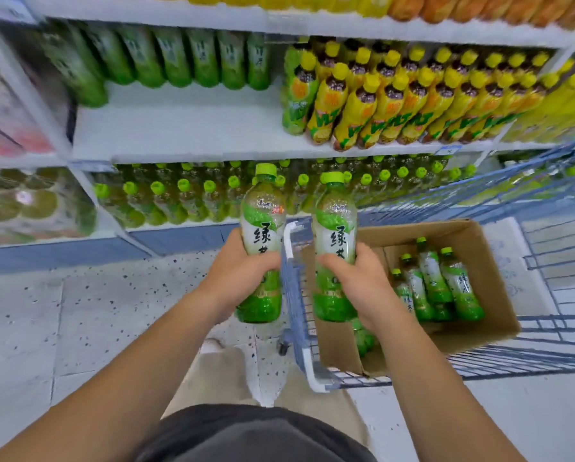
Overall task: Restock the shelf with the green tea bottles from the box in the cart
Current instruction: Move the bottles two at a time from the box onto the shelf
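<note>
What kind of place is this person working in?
Most likely a supermarket drinks aisle: white shelves lined with rows of yellow-capped bottles, and a blue wire cart carrying a cardboard box of green tea bottles.

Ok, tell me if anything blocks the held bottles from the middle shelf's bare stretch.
Nothing visible does. The left hand and the right hand each grip a green tea bottle before the shelf's bare front; yellow bottles stand to its right.

A pale speckled floor point(79, 311) runs up to a blue kick-plate point(62, 256) under white shelving point(179, 128). Yellow-capped bottles point(396, 101) crowd the middle board's right end, and orange bottles point(479, 8) line the top board. The light is bright and even.
</note>
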A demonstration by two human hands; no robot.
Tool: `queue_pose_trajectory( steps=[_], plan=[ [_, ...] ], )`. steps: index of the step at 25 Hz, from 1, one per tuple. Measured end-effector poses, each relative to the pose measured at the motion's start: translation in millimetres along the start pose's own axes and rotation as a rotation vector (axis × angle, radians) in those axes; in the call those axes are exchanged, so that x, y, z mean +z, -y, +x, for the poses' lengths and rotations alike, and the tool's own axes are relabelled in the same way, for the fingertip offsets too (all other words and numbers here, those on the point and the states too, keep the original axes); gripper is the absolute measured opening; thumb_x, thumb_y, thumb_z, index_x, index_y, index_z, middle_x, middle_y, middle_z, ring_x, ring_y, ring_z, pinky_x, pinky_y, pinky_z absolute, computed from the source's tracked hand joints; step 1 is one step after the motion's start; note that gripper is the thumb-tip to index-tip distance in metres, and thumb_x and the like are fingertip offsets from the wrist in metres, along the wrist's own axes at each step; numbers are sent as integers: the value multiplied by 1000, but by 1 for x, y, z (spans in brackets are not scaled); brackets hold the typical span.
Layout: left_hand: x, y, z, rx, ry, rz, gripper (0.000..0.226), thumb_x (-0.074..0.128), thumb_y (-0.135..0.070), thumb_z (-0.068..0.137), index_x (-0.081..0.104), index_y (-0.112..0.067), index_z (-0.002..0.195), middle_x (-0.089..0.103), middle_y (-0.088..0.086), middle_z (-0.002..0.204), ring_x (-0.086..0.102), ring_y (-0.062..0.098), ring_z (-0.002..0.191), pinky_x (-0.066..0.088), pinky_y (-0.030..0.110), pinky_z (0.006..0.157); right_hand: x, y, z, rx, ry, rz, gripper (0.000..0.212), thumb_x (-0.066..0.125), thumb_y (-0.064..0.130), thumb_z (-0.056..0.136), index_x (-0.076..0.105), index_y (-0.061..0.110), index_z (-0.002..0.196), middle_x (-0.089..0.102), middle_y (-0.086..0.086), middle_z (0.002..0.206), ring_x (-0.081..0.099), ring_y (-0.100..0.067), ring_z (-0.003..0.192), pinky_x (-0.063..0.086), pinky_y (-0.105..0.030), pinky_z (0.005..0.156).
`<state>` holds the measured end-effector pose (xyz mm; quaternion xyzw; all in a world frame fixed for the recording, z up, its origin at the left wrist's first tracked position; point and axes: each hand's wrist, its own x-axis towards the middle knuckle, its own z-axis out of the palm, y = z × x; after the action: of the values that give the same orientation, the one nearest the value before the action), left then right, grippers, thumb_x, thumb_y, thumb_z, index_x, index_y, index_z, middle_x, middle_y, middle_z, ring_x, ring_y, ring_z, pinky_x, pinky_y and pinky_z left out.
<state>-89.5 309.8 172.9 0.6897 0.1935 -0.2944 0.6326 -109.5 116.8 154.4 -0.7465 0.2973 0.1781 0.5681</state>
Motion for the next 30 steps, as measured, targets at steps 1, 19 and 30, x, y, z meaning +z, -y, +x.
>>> queue_pose_trajectory(
  steps=[1, 19, 30],
  plan=[
    [-17, -2, 0, 9, -19, -4, 35, 67, -5, 83, 51, -21, 111, 61, 5, 91, 60, 23, 80, 46, 32, 65, 13, 9, -1, -14, 3, 4, 40, 77, 41, 72, 64, 27, 106, 75, 0, 98, 73, -22, 88, 60, -54, 83],
    [-192, -11, 145, 72, -349, 0, 36, 79, -20, 78, 60, -28, 108, 72, -1, 95, 70, 17, 88, 59, 37, 75, 188, 95, 148, -194, 208, -115, 17, 81, 24, 76, 73, 29, 89, 76, 7, 81, 74, -14, 74, 61, -38, 69],
    [-260, -34, 254, 256, -531, 105, 29, 79, -19, 75, 59, -24, 96, 73, 1, 86, 73, 19, 79, 63, 42, 68, 266, 138, 258, -382, 228, -206, 12, 82, 28, 75, 74, 26, 85, 74, 14, 75, 71, -7, 68, 58, -29, 61]
  ],
)
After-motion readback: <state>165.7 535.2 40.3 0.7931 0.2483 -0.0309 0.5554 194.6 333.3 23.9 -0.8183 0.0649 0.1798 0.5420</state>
